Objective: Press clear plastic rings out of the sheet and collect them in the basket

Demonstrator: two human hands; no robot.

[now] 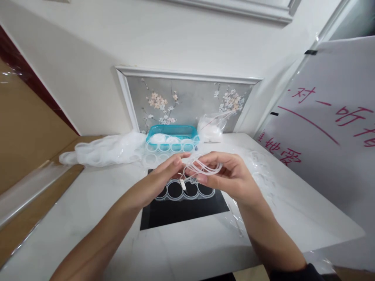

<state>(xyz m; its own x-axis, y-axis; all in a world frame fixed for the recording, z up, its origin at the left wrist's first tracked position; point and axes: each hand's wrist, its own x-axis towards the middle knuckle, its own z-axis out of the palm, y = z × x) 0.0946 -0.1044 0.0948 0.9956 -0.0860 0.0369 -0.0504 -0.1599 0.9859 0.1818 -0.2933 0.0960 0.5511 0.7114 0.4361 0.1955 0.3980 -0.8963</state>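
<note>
My right hand is closed around a loose coil of thin white cord, its loops showing between thumb and fingers. Close beside it on the left, my left hand has its thumb and fingers partly apart at the coil's left end; whether it holds a strand is too small to tell. A small white-and-dark piece hangs just below the cord. Under the hands, a clear plastic tray with round openings lies on a black mat.
Behind the hands stand a blue plastic basket with white round items and a clear bag with white contents. White netlike material lies at left on the white table. Clear plastic strips are at right.
</note>
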